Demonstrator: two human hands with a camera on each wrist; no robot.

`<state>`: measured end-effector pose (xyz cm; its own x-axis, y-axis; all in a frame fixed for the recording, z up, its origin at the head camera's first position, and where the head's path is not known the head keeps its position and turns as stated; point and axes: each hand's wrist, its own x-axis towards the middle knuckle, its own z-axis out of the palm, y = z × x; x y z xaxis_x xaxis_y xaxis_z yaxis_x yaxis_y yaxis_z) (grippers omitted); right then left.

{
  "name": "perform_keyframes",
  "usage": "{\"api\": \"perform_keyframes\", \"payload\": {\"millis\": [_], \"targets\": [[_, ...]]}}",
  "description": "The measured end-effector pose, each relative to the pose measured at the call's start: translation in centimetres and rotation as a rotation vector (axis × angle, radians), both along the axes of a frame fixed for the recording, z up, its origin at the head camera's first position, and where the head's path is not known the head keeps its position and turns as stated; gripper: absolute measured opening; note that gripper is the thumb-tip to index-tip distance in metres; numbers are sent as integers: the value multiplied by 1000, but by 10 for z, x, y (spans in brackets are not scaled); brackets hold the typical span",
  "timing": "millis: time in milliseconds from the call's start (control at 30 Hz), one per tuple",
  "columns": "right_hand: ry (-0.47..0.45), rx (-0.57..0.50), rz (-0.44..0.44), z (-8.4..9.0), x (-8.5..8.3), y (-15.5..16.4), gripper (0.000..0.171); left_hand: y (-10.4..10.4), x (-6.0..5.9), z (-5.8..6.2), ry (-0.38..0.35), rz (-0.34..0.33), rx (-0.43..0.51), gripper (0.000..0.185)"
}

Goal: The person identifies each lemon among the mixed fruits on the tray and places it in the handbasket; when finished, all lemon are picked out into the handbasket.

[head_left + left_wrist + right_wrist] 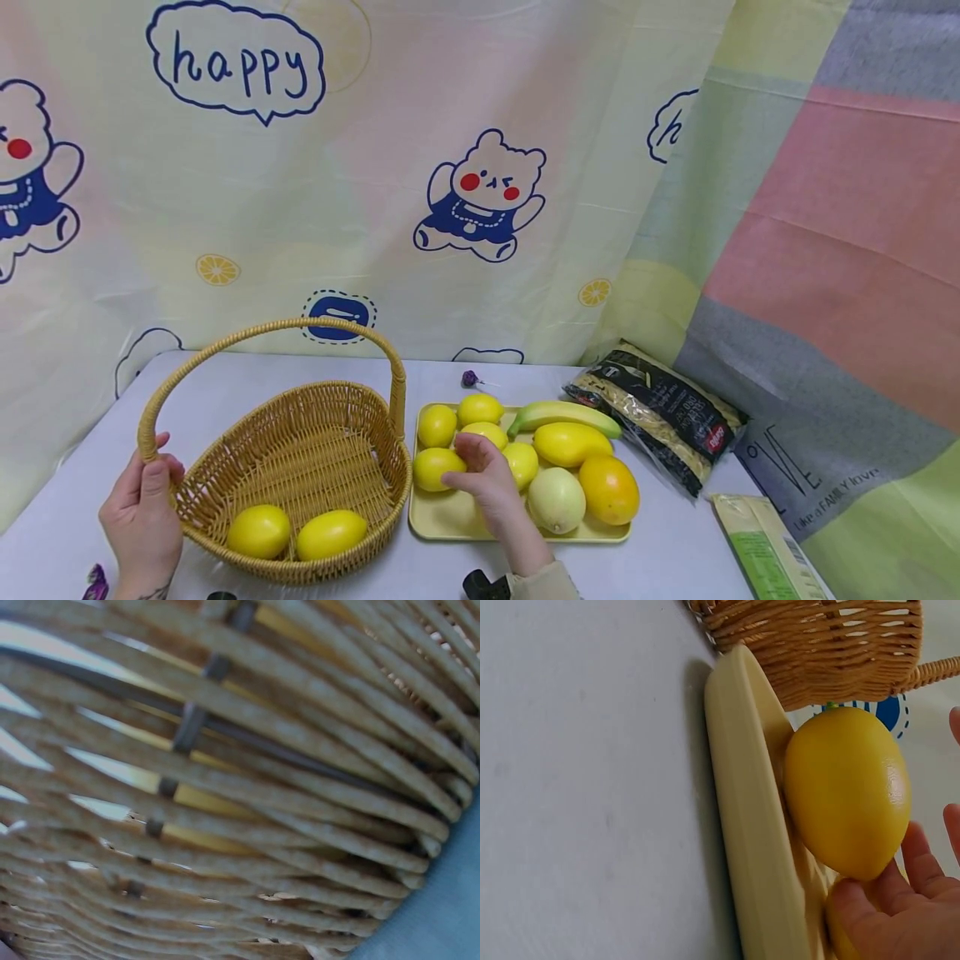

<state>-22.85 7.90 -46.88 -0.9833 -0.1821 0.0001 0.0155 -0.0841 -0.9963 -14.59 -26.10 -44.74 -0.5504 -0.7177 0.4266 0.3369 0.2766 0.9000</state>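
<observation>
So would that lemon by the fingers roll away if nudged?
Probably: the lemon is rounded and glossy, so it may roll or slip. The tray has a raised rim that should stop it. The right hand is almost touching it.

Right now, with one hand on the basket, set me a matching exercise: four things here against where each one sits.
Things:
1. banana
2. dark noodle packet
3. left hand
4. purple candy

Places:
A. on the basket handle's near end
B. on the table behind the tray
C. at the back of the yellow tray
D. on the table right of the tray

Pairs: 1-C, 2-D, 3-A, 4-B
</observation>
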Motion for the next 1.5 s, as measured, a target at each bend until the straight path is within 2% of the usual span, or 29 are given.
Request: {"api": "perform_keyframes", "payload": {"millis": [433, 700, 1133, 1333, 1500], "targets": [[-5, 109, -36, -6, -1, -16, 59, 0, 2, -1, -33, 21, -7, 29], [-21, 185, -44, -8, -3, -19, 58, 0, 2, 0, -15, 14, 2, 29], [-62, 207, -5, -6, -8, -25, 60, 1, 2, 0, 19, -1, -6, 29], [-51, 179, -37, -3, -8, -24, 60, 1, 1, -1, 6, 0, -23, 29], [-30, 149, -63, 7, -9, -19, 59, 1, 1, 0, -7, 9, -23, 29]]}}
